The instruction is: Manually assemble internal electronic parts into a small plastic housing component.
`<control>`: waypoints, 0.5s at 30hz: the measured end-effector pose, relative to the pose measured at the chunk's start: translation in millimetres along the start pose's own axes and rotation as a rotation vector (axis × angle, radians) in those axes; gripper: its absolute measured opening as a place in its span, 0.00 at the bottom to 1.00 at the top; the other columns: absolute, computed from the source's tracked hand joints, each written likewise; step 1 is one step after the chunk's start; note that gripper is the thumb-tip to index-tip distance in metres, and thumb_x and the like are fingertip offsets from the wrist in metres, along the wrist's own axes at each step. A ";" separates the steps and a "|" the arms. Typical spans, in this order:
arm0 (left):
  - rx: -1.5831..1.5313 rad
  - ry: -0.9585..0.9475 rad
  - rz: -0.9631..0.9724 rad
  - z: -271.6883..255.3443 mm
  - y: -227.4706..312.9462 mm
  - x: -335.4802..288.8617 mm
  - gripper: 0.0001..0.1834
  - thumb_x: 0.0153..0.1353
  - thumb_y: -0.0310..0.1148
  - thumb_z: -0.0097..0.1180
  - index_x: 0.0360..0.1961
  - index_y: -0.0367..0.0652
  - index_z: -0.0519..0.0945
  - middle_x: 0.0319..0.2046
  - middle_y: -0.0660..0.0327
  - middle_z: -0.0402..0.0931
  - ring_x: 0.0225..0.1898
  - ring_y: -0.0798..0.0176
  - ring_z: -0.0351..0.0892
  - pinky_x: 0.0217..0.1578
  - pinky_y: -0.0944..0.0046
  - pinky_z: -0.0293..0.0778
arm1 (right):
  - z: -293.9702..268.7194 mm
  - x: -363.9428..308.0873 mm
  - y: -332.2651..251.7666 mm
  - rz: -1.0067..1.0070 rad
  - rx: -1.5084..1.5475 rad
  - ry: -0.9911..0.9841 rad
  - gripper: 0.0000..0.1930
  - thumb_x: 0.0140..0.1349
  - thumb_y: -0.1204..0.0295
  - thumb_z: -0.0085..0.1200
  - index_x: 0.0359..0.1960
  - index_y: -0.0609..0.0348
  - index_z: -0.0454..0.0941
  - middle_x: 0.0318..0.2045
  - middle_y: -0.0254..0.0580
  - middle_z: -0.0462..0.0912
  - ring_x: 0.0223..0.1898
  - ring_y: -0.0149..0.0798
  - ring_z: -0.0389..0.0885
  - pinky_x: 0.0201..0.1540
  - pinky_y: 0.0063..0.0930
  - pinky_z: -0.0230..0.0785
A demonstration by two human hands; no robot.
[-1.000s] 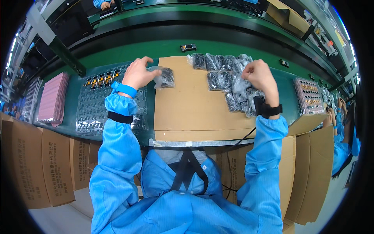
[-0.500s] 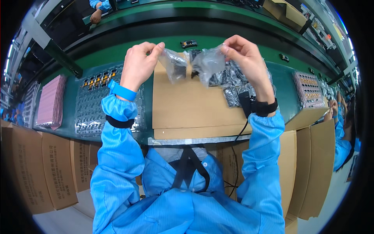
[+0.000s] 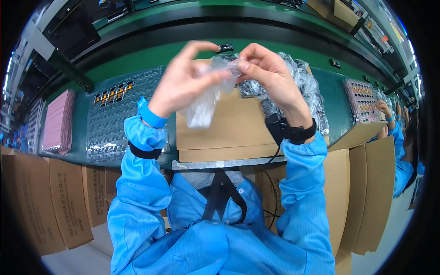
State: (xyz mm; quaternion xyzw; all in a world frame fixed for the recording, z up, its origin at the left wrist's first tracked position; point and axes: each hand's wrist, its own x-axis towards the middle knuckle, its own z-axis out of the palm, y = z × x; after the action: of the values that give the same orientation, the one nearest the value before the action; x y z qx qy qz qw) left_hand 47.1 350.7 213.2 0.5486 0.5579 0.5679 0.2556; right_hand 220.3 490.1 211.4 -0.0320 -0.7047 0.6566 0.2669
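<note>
Where a gap showed earlier, left hand [image 3: 178, 85] and right hand [image 3: 276, 81] now meet at plastic bag [image 3: 201, 111]: right pinching, left blurred, grip unclear; likely mid-handling

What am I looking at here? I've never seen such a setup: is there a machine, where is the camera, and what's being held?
No robot: these are a person's two bare hands. The camera sits on their head, looking down, and its very wide lens bends straight edges.

The right hand pinches the upper end of a clear bag. The left hand is blurred against it, thumb and forefinger apart, so its grip is unclear; so are the bag's contents.

On the green bench lies a cardboard sheet. Bagged dark items crowd its right side. To the left are a clear tray with some black-and-orange parts, and a pink stack.
</note>
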 end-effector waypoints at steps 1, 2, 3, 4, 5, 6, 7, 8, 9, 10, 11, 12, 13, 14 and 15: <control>0.179 -0.091 0.042 2.2 -5.0 2.5 0.17 0.62 0.34 0.63 0.48 0.36 0.78 0.25 0.59 0.80 0.26 0.71 0.77 0.27 0.66 0.72 | 5.4 0.1 -0.4 0.015 0.139 -0.019 0.08 0.69 0.70 0.55 0.42 0.62 0.75 0.37 0.38 0.84 0.39 0.31 0.83 0.41 0.25 0.75; 0.358 -0.182 0.085 2.8 -8.4 5.1 0.15 0.63 0.35 0.61 0.45 0.34 0.81 0.25 0.59 0.80 0.26 0.70 0.76 0.28 0.64 0.72 | 2.0 -0.2 1.9 0.018 0.139 -0.019 0.08 0.69 0.70 0.55 0.42 0.62 0.75 0.37 0.38 0.84 0.39 0.31 0.83 0.41 0.25 0.75; 0.479 -0.108 -0.022 3.7 -11.2 4.6 0.17 0.62 0.39 0.59 0.36 0.33 0.84 0.23 0.53 0.79 0.26 0.65 0.77 0.30 0.61 0.72 | -6.5 0.5 7.9 0.024 -0.005 0.067 0.09 0.68 0.70 0.56 0.43 0.62 0.76 0.36 0.38 0.84 0.38 0.32 0.83 0.42 0.25 0.74; 0.478 -0.111 -0.020 4.1 -12.8 6.7 0.17 0.62 0.39 0.59 0.36 0.33 0.84 0.23 0.53 0.79 0.26 0.65 0.77 0.30 0.61 0.72 | -18.9 1.1 16.7 0.029 -0.150 0.158 0.10 0.67 0.70 0.57 0.45 0.62 0.77 0.35 0.38 0.84 0.36 0.33 0.82 0.43 0.25 0.74; 0.588 -0.047 -0.080 3.6 -14.7 9.6 0.17 0.61 0.40 0.58 0.35 0.33 0.84 0.23 0.51 0.79 0.26 0.59 0.78 0.30 0.59 0.72 | -33.3 -0.2 34.9 0.073 -0.607 0.229 0.14 0.60 0.71 0.61 0.47 0.62 0.78 0.35 0.44 0.83 0.36 0.42 0.83 0.46 0.32 0.75; 0.700 0.023 -0.146 0.1 -18.8 9.2 0.18 0.61 0.41 0.57 0.34 0.32 0.83 0.22 0.49 0.79 0.26 0.53 0.79 0.31 0.57 0.72 | -34.5 -4.7 56.4 0.072 -0.605 0.230 0.14 0.60 0.71 0.61 0.47 0.62 0.78 0.35 0.44 0.83 0.36 0.42 0.83 0.46 0.32 0.75; 0.835 0.037 -0.083 -3.8 -27.5 8.7 0.16 0.58 0.39 0.56 0.35 0.34 0.83 0.27 0.47 0.81 0.30 0.42 0.79 0.34 0.52 0.74 | -35.8 -10.7 73.8 -0.031 -0.973 0.184 0.16 0.56 0.72 0.62 0.46 0.62 0.79 0.37 0.47 0.82 0.37 0.47 0.83 0.47 0.36 0.75; 0.836 0.039 -0.082 -3.8 -36.5 9.0 0.16 0.58 0.39 0.56 0.35 0.34 0.83 0.27 0.47 0.81 0.30 0.42 0.79 0.34 0.52 0.74 | -33.1 -13.5 80.8 -0.142 -1.336 0.123 0.18 0.51 0.74 0.63 0.45 0.62 0.79 0.38 0.51 0.81 0.38 0.52 0.82 0.47 0.40 0.75; 0.889 0.120 0.014 -3.4 -45.0 10.3 0.15 0.55 0.36 0.56 0.36 0.35 0.82 0.29 0.46 0.80 0.33 0.39 0.78 0.36 0.49 0.74 | -33.0 -16.8 86.1 -0.145 -1.338 0.124 0.18 0.51 0.74 0.63 0.45 0.62 0.79 0.38 0.51 0.81 0.38 0.52 0.82 0.47 0.40 0.75; 0.940 0.204 0.109 -3.8 -50.1 11.5 0.14 0.52 0.34 0.56 0.37 0.35 0.82 0.31 0.46 0.80 0.36 0.37 0.78 0.38 0.47 0.74 | -28.1 -18.4 87.0 -0.099 -1.362 0.087 0.18 0.49 0.76 0.62 0.45 0.62 0.79 0.39 0.52 0.80 0.38 0.55 0.81 0.47 0.43 0.75; 0.941 0.209 0.110 -1.3 -55.6 14.3 0.14 0.52 0.34 0.56 0.37 0.35 0.82 0.31 0.46 0.80 0.36 0.37 0.78 0.38 0.47 0.74 | -24.1 -20.6 87.1 -0.053 -1.386 0.050 0.19 0.46 0.77 0.61 0.44 0.62 0.79 0.40 0.53 0.79 0.39 0.57 0.80 0.47 0.46 0.75; 0.933 0.166 0.126 4.1 -61.6 18.4 0.14 0.50 0.32 0.55 0.38 0.36 0.80 0.33 0.44 0.80 0.38 0.36 0.78 0.40 0.46 0.74 | -21.7 -23.4 86.1 -0.057 -1.386 0.048 0.19 0.46 0.77 0.61 0.44 0.62 0.79 0.40 0.53 0.79 0.39 0.57 0.80 0.47 0.46 0.75; 0.921 0.119 0.139 11.1 -61.3 20.7 0.15 0.48 0.30 0.55 0.39 0.36 0.79 0.34 0.43 0.80 0.40 0.35 0.77 0.41 0.44 0.74 | -19.2 -28.4 81.2 -0.026 -1.392 0.012 0.18 0.46 0.78 0.61 0.42 0.61 0.79 0.39 0.54 0.79 0.39 0.58 0.81 0.46 0.46 0.75; 0.918 0.121 0.136 14.7 -60.7 21.1 0.15 0.48 0.30 0.55 0.39 0.36 0.79 0.34 0.43 0.80 0.40 0.35 0.77 0.41 0.44 0.74 | -17.2 -32.8 76.1 0.005 -1.396 -0.025 0.16 0.45 0.79 0.60 0.40 0.61 0.80 0.38 0.55 0.79 0.38 0.58 0.81 0.45 0.46 0.75; 0.906 0.057 0.035 17.4 -60.3 21.1 0.15 0.47 0.29 0.54 0.38 0.36 0.78 0.34 0.42 0.79 0.40 0.34 0.77 0.41 0.44 0.74 | -15.3 -36.0 70.6 0.011 -1.362 -0.009 0.11 0.47 0.80 0.58 0.35 0.63 0.82 0.34 0.55 0.82 0.35 0.58 0.83 0.42 0.46 0.77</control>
State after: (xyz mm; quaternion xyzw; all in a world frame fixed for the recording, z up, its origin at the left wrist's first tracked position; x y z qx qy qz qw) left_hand 37.8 390.8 161.3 0.5985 0.7476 0.2857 -0.0355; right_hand 235.9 499.4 132.7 -0.1938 -0.9618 0.0680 0.1811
